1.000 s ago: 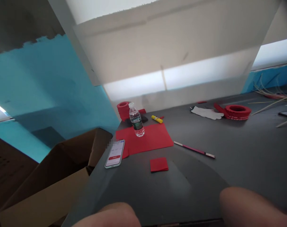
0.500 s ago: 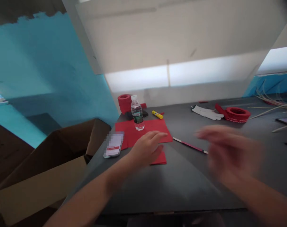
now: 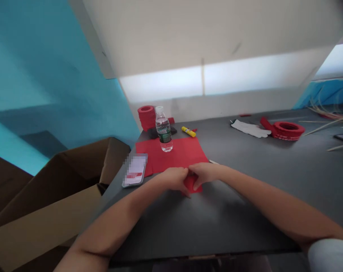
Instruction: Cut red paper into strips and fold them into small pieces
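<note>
A small folded red paper square [image 3: 191, 184] lies on the dark grey table [image 3: 245, 196]. My left hand [image 3: 175, 178] and my right hand [image 3: 205, 173] meet over it, fingers curled onto its top edge. Most of the square is hidden under them. Just behind lies a large red paper sheet [image 3: 182, 156] with a clear water bottle [image 3: 163, 130] standing on it.
A phone [image 3: 134, 175] lies at the table's left edge, above an open cardboard box [image 3: 52, 196]. At the back are a yellow glue stick [image 3: 188, 131], red tape rolls [image 3: 146, 116], a white glove [image 3: 250, 129], a red ring stack [image 3: 288, 129] and thin sticks [image 3: 326, 122].
Both hands came up from the near table edge and closed in on the small red square. The view tilted down slightly.
</note>
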Demonstrator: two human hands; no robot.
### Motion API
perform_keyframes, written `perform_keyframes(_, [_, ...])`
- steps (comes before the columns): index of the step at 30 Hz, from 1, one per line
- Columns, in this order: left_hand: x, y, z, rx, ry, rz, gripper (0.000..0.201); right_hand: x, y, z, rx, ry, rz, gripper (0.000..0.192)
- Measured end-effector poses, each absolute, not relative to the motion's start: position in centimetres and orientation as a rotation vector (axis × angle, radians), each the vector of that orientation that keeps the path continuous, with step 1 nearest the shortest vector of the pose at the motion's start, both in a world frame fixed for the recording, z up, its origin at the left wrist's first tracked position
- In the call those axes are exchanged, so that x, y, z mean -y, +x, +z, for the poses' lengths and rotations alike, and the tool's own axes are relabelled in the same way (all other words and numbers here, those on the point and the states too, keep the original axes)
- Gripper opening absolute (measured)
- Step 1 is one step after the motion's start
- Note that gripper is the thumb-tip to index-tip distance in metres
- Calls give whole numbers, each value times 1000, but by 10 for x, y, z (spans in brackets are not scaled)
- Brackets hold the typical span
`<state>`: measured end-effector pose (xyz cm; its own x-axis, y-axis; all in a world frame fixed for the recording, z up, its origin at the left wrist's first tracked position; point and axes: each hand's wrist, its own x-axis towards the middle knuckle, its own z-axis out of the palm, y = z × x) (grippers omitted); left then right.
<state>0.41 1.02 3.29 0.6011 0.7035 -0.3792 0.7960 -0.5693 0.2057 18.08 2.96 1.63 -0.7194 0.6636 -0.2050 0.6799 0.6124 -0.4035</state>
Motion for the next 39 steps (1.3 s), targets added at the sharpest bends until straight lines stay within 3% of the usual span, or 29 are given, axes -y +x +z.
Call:
perform_keyframes(5, [-8,2,33,-1121,2579,-298,64,-21,178,17,-2844,1116,-811,43])
perform_keyframes(9, [-5,1,31,-1143,2525,-290,56,-12,179,17,-2857,1278,-963,29])
perform_keyframes(16, [-13,-7,27,-1223,2331,-82,73,-30,185,-2,-2740,1505,-1321,30])
perform_keyframes(19, [-21,-9,21,-1206,2266,289,50,-40,184,-5,-2884,1615,-1255,33])
perform_keyframes(21, [-28,-9,13,-1165,2218,578,21,-43,183,-9,-3053,1681,-1135,25])
perform_keyframes(23, [-32,-7,3,-1164,2147,762,8,-43,181,-14,-3152,1748,-1136,16])
perform_keyframes(28, [-39,1,-23,-1184,1914,993,34,-41,180,-30,-3045,1852,-1447,21])
perform_keyframes(39, [-42,1,-31,-1093,1720,1198,55,-45,175,-31,-3059,1890,-1373,11])
